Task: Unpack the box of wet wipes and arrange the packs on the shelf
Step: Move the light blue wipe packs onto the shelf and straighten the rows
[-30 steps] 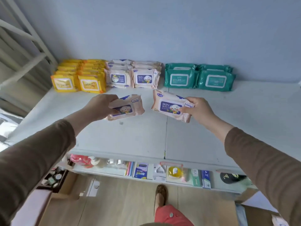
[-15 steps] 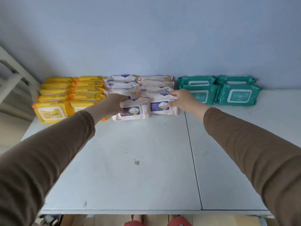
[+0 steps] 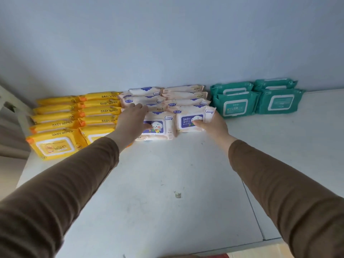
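Observation:
Two pink baby-wipes packs stand at the front of the pink rows on the white shelf (image 3: 167,183). My left hand (image 3: 133,121) lies on the left front pack (image 3: 158,126), fingers spread over its top and thumb on its face. My right hand (image 3: 212,124) grips the right front pack (image 3: 191,118) at its lower right corner, thumb on the label. Behind them stand several more pink packs (image 3: 163,98) in two rows against the wall.
Yellow wipes packs (image 3: 55,146) fill two rows at the left. Green packs (image 3: 236,104) stand at the right, near the blue wall (image 3: 167,43). A seam in the shelf (image 3: 253,207) runs at the right. A small scrap (image 3: 178,195) lies mid-shelf.
Both hands carried the two pink packs forward from above the shelf's front and set them down in front of the pink rows. The view moved closer over the shelf.

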Demonstrator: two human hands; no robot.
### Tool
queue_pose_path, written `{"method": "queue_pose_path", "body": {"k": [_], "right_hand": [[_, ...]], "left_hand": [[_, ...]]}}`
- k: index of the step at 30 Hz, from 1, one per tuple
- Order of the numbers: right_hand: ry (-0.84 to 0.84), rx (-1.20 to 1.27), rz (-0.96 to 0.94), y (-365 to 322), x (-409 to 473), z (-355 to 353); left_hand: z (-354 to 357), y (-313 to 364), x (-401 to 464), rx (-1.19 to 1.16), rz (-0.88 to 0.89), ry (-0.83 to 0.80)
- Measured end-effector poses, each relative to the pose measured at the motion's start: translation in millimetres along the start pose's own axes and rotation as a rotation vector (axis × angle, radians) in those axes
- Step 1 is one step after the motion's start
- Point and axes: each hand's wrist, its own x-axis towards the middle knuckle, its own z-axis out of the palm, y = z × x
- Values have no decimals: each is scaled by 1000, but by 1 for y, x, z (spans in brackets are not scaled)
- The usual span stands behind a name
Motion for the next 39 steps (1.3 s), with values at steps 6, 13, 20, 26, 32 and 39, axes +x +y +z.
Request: {"method": "queue_pose_path", "body": {"k": [6,13,20,26,32,39], "right_hand": [[38,-137,93,-6,-3,-6],[86,-291,16,13,-56,-48],[136,-322,-94,87,-152,-164],[236,-329,-73,193,-257,-288],[291,-345,1,312,-341,-403],[266,-308,228,428,-393,-497]], "left_hand": [[-3,6,-8,20,-19,49],[-6,56,-32,-31,163,222],[-7,217,-60,-206,403,133],[-2,404,-113,-324,619,38],[13,575,-181,-369,759,-21],[56,716,-222,-389,786,-191]]}}
